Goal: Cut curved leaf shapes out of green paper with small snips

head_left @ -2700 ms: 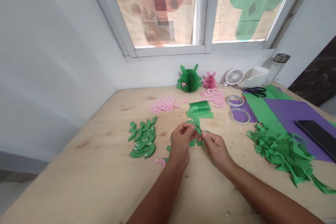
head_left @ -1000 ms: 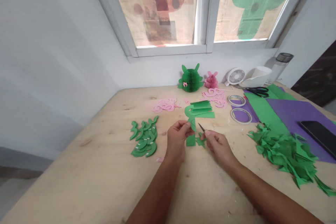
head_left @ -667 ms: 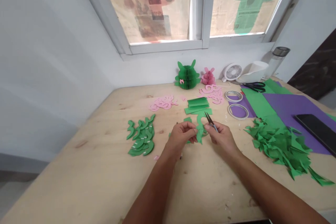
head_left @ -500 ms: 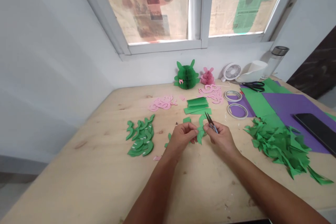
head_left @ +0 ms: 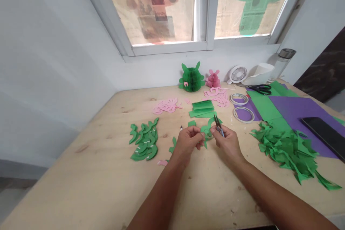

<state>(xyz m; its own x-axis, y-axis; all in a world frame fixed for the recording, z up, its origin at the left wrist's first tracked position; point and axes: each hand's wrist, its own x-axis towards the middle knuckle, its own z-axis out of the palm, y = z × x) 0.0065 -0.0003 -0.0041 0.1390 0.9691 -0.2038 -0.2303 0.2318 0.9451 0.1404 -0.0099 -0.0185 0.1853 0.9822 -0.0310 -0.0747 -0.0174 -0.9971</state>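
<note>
Since half a second ago, green paper cutout (head_left: 206, 129) has turned: hooked end now swings out right, past the blades. Both hands sit nearly where they were; snips a touch further right. Largest down: wooden table (head_left: 94, 179) carries everything. Both forearms reach in over it, left from bottom middle angling up and right, right from the lower right corner angling up and left, so hands converge near table centre. Right hand (head_left: 228, 142): closed around snips, fingers curled under, thumb side up, thumb and index tips at the cutout's right side. Can't tell if those tips also pinch the paper. Left hand (head_left: 190, 140): back of hand up, knuckles bent, thumb and index pinching the cutout's left edge, other fingers curled underneath. Cutout is held up between the two sets of fingertips, just short of the green paper strips (head_left: 202, 107). Purple sheet (head_left: 291, 107) lies far right, phone on it; green scrap pile (head_left: 291, 151) in front, well apart from right hand. Stack of green cutouts (head_left: 147, 143) lies left of left hand, apart from it. Snips (head_left: 217, 124) point up and away, tips slightly parted. Pink piece (head_left: 162, 162) lies just beside left forearm. Smallest: dark pencil-like tip (head_left: 181, 128) showing behind left knuckles.
</note>
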